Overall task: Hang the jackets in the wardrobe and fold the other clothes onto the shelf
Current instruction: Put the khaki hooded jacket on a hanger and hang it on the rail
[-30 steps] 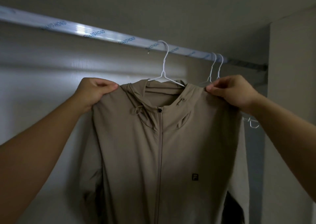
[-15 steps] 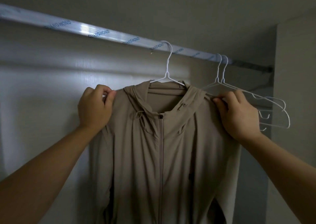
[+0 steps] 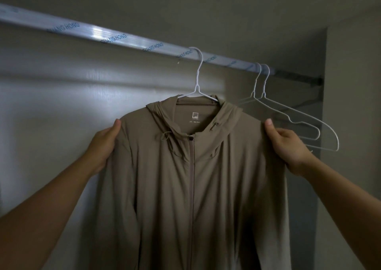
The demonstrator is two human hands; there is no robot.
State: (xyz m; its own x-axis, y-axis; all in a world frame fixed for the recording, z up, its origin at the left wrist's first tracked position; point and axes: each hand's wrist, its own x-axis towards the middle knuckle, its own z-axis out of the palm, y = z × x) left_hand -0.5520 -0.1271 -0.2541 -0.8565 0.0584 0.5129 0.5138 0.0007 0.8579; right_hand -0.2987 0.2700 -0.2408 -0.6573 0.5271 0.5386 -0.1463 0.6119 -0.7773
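Hem of jacket (image 3: 216, 187) — off bottom edge

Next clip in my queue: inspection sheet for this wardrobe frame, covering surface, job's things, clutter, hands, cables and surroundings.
Surface: no shelf or table in view; a rail wrapped in printed film runs across the top.
Job's things: tan jacket, zipped, on a white hanger hooked over the rail.
Clutter: two empty hangers on the rail, right of the jacket.
Hands: left hand grips one jacket shoulder, right hand the other, thumbs on the front.
Cables: nothing seen.
Surroundings: pale back panel; side wall at right; dim light.
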